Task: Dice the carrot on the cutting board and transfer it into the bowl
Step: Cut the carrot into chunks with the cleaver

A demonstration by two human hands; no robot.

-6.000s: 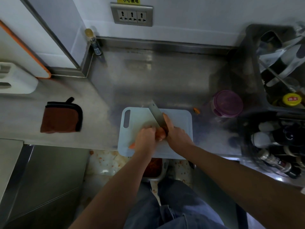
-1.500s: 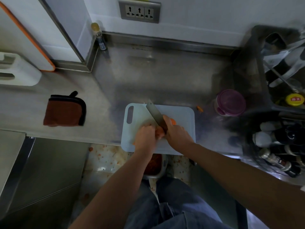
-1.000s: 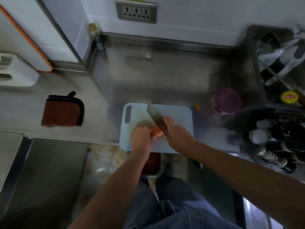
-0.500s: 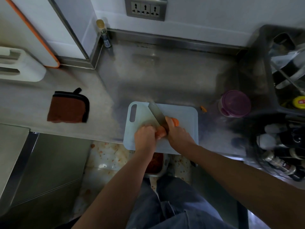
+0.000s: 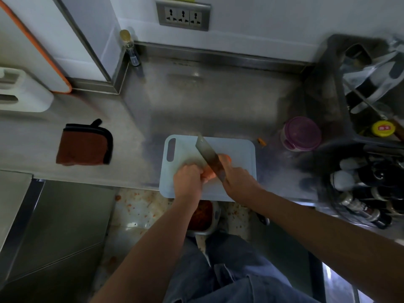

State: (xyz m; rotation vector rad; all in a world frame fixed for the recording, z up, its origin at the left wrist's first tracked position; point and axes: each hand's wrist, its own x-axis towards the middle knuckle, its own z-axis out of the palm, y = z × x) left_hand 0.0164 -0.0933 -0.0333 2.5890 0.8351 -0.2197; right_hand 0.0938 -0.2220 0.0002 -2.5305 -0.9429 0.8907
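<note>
On the steel counter (image 5: 218,95), left of the cutting board (image 5: 238,147) and well apart: a brown padded cloth (image 5: 84,147). Farther left, a white block (image 5: 24,92). In the far corner, a small capped bottle (image 5: 130,49), near the wall sockets (image 5: 183,16). Just off the board's far right corner, a stray orange scrap (image 5: 261,142); beyond that, a purple-lidded tub (image 5: 301,133), lid on, contents not visible. At the right edge, a dark rack (image 5: 336,88) crowded with bottles, a yellow-capped jar (image 5: 383,128) among them.

Pins the carrot (image 5: 209,174) to the middle of the board with the left hand (image 5: 188,178), fingers curled over it. Grips the knife (image 5: 207,153) in the right hand (image 5: 238,178), fingers wrapped round the handle, blade slanting across the carrot.

Below the board's near edge, partly hidden behind the left forearm: the bowl (image 5: 213,223), holding orange diced bits (image 5: 200,215).
</note>
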